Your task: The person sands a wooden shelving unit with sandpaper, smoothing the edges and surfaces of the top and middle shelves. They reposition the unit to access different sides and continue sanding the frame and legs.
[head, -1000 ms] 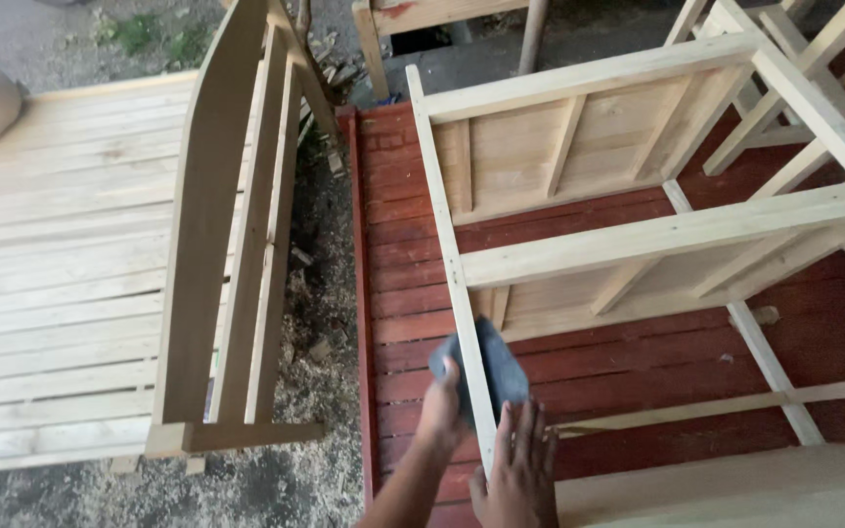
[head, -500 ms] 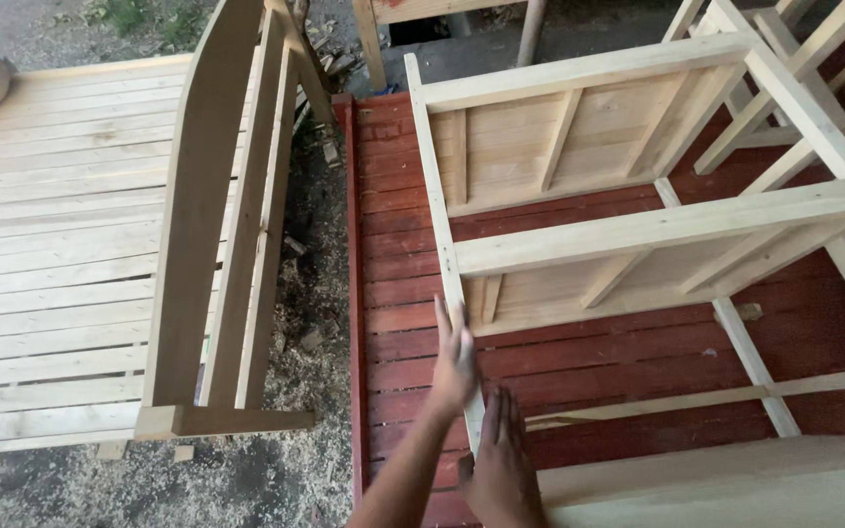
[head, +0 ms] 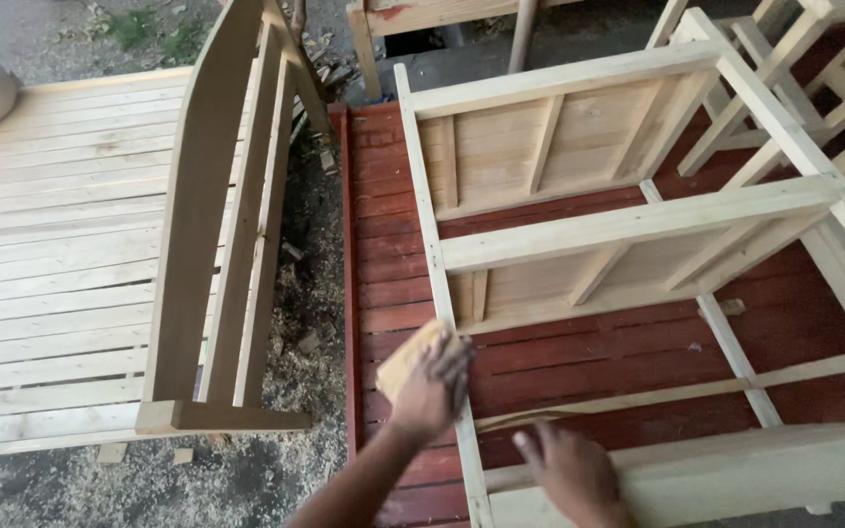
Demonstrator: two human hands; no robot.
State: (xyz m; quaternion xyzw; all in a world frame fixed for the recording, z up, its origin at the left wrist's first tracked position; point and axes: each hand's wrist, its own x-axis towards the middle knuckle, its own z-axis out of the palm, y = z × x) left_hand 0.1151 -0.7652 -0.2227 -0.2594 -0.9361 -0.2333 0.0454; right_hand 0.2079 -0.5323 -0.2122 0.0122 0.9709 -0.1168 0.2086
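Left hand: the left hand [head: 432, 386] was clamped on a tan sanding sheet [head: 405, 360], pressed to the near end of the pale frame rail [head: 434, 264]; half a second before it sat lower on that rail, so the rubbing stroke had moved farther up
Right hand: the right hand [head: 571, 472] lay flat, fingers apart, on the near crossbar [head: 735, 474]; holding nothing
Surroundings: red slatted platform [head: 383, 235] beneath; slatted bench [head: 70, 244] left

The left hand [head: 432, 383] presses a tan sheet of sandpaper [head: 405, 358] against the long side rail [head: 429, 235] of a bare wooden frame [head: 638, 220] lying on red planks [head: 393, 254]. The right hand [head: 569, 471] rests on the frame's near board [head: 735, 474]. A pale slatted bench [head: 70, 254] stands to the left.
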